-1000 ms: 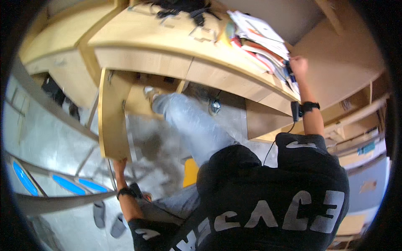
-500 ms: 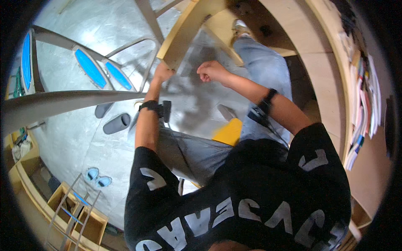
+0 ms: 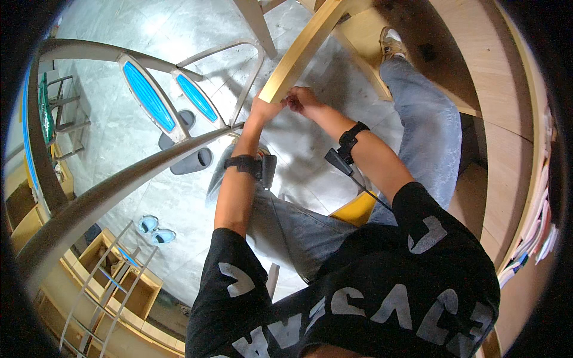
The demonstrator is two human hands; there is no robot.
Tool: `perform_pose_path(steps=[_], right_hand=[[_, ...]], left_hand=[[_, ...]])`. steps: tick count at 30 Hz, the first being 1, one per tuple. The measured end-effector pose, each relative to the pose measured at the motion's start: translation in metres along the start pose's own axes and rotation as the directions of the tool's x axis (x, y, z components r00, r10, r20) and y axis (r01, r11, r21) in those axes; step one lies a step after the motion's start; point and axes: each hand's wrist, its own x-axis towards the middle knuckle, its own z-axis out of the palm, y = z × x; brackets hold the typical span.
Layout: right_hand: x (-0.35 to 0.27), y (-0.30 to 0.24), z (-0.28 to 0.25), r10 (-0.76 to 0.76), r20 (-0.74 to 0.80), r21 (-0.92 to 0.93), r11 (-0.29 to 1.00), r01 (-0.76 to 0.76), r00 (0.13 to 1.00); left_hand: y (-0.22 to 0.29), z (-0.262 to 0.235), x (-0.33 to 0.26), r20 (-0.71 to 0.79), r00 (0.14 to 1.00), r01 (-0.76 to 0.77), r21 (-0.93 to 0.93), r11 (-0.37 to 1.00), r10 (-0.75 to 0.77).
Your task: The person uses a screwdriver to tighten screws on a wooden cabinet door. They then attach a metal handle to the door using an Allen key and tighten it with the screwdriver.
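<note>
"Grey tile makes up the floor (image 3: 185,206). What is big above it?"

"Pale wood, mostly: the counter (image 3: 507,131) along the right. Then the ladder (image 3: 146,95) at the left, metal with blue treads. Between them is the door (image 3: 303,49), slanting from the top edge down to the hands. One leg (image 3: 421,113) stretches out on the door's right."

"And the hands?"

"The left hand (image 3: 267,109) grasps the door's near end, wrapped about its corner. The right hand (image 3: 305,100) is just beside it, fingers curled. Whether that grip is on the door or only next to it, I cannot tell."

"How would you handle it well?"

"I'd let the left hand anchor and have the right add a light second hold on the same end. If the door hinges at its far end, as I suspect, it wants a slow, level movement with no lifting. The leg and the ladder are both near, so I'd mind the room on each side."

"What can't you make out?"

"The door's far end is cut off at the top. The left fingertips are behind the wood, the right ones in shade. Papers (image 3: 540,232) bend into the dark rim, and the ladder partly covers the slippers (image 3: 191,162)."
</note>
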Motion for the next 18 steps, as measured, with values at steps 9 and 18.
perform_pose_path(steps=[9,18], right_hand=[[-0.027,0.001,-0.057,-0.098,-0.019,0.074,0.992,0.099,0.995],[-0.065,-0.035,0.001,-0.164,0.342,-0.069,0.978,0.198,0.925]], left_hand=[[0.016,-0.013,-0.005,0.107,0.982,0.147,0.070,0.987,-0.154],[0.012,-0.013,-0.002,-0.024,0.998,0.065,0.034,0.997,-0.065]])
